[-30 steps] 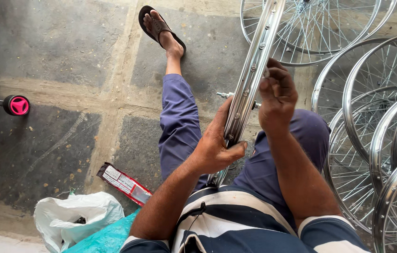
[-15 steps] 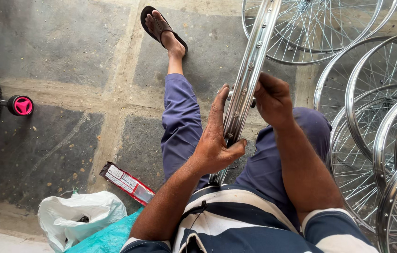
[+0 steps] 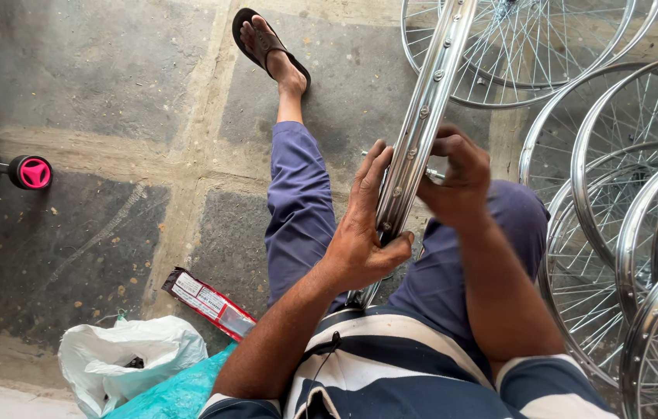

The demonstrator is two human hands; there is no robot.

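I sit on a stone floor with a shiny steel bicycle rim standing edge-on between my legs. My left hand grips the lower part of the rim, thumb on one side and fingers on the other. My right hand is curled at the rim's right side around a small metal tool or spoke fitting, which is partly hidden by the fingers. My left leg in blue trousers stretches forward, with a dark sandal on the foot.
Several spoked steel wheels lie stacked at the right and top right. A red and white narrow box, a white plastic bag and a teal bag lie at lower left. A small bicycle tyre with a pink pedal stands at the left edge.
My right hand has slid down the rim's right side, closer to my left hand. My left hand keeps its grip on the rim; the fingers are spread slightly wider.
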